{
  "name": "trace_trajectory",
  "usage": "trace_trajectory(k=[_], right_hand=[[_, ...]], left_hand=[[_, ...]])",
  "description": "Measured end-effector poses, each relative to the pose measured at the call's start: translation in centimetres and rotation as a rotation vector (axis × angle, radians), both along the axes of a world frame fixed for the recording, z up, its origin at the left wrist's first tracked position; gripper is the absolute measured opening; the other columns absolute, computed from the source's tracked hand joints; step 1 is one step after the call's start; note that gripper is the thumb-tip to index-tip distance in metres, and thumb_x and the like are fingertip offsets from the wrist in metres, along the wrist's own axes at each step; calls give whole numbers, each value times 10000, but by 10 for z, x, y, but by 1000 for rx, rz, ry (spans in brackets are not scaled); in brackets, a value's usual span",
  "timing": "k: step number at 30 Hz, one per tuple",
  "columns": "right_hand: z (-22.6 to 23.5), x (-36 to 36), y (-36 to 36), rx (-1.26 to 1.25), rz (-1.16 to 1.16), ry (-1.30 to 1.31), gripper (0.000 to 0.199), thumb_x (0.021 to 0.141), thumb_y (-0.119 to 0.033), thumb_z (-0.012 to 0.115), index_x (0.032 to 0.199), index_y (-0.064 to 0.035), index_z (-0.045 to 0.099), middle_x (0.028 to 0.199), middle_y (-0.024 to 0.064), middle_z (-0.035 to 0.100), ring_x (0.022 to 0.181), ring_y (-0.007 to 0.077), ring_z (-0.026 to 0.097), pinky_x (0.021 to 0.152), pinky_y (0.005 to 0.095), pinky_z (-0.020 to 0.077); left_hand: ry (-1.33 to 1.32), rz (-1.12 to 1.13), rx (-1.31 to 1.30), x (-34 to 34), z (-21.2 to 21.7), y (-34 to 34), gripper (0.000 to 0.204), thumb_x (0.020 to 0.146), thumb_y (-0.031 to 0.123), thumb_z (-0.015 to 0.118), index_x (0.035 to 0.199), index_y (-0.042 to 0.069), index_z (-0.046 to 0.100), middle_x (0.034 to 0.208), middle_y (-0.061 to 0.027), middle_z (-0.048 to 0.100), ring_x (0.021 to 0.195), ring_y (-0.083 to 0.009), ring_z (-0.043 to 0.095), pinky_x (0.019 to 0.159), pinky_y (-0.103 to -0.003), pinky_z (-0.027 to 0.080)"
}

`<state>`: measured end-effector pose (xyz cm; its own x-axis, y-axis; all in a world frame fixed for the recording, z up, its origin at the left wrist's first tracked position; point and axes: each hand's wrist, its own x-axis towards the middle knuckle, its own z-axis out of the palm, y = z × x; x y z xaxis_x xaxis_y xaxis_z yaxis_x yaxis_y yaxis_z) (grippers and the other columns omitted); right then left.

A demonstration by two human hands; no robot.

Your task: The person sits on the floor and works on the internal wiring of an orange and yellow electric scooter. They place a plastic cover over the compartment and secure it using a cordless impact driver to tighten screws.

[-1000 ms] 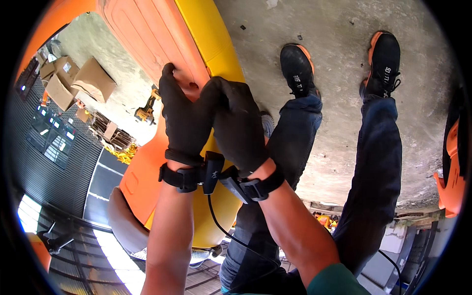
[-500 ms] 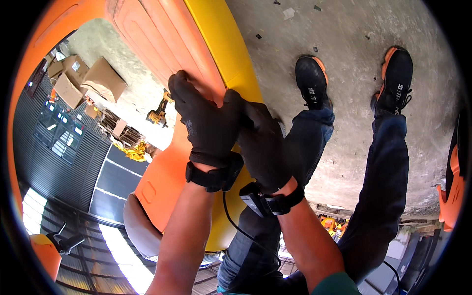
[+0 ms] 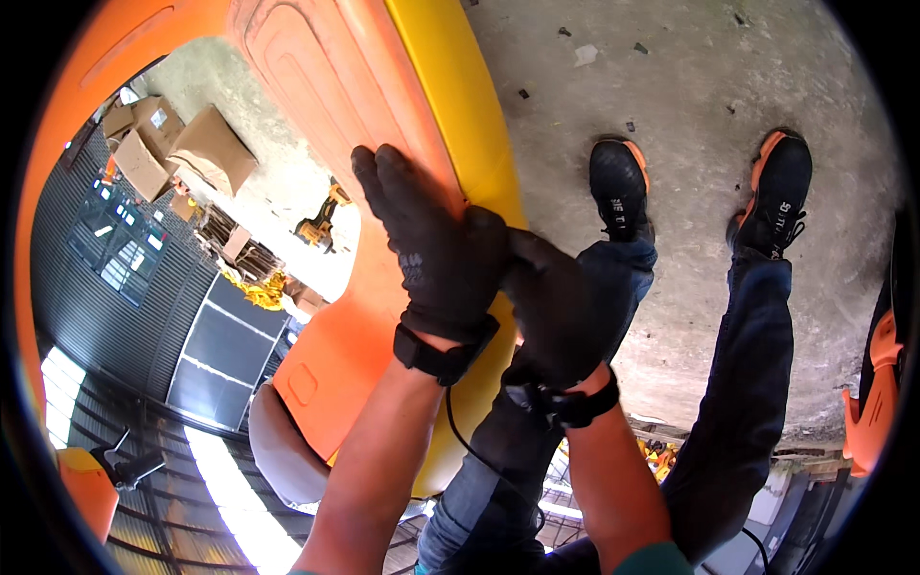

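A large orange moulded panel (image 3: 355, 278) with recessed grooves stands before me, bordered on its right by a smooth yellow strip (image 3: 458, 105). My left hand (image 3: 441, 244), in a black glove, lies against the panel with its fingers stretched out along the surface. Its thumb is by the seam where orange meets yellow. Beside it, over the yellow strip, my gloved right hand (image 3: 561, 311) is closed with curled fingers, touching or nearly touching the left thumb. What the right fingers hold, if anything, is hidden. Black straps circle both wrists.
Cardboard boxes (image 3: 211, 149) and a yellow-black power tool (image 3: 324, 218) are on the floor beyond the panel. A grey rounded part (image 3: 283, 450) adjoins the panel's lower end. Two black shoes (image 3: 618, 187) stand on the concrete floor. Another orange piece (image 3: 872, 402) is at far right.
The view has shifted slightly. My right hand has moved right and down, drawing a little away from the left hand. The left hand remains flat on the panel.
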<state>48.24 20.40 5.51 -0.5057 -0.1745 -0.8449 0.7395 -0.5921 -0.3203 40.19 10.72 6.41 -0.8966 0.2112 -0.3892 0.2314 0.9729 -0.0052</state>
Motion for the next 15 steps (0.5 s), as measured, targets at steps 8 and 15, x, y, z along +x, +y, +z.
trace_trajectory(k=[8,15], right_hand=[[-28,5,4,-8,-226,-129,207,934,-86,559,1107,-25,655,901,25,660,750,62,581,633,210,467],[-42,-5,2,269,47,154,116,885,-83,636,988,-32,657,840,63,666,724,109,611,652,266,490]], left_hand=[[13,27,100,0,1,0,843,700,0,676,1423,-28,245,1452,-284,279,1381,-451,270,1133,-463,250],[-61,103,125,2,29,-9,910,764,111,735,1463,-66,181,1500,-330,215,1402,-485,224,1135,-477,259]])
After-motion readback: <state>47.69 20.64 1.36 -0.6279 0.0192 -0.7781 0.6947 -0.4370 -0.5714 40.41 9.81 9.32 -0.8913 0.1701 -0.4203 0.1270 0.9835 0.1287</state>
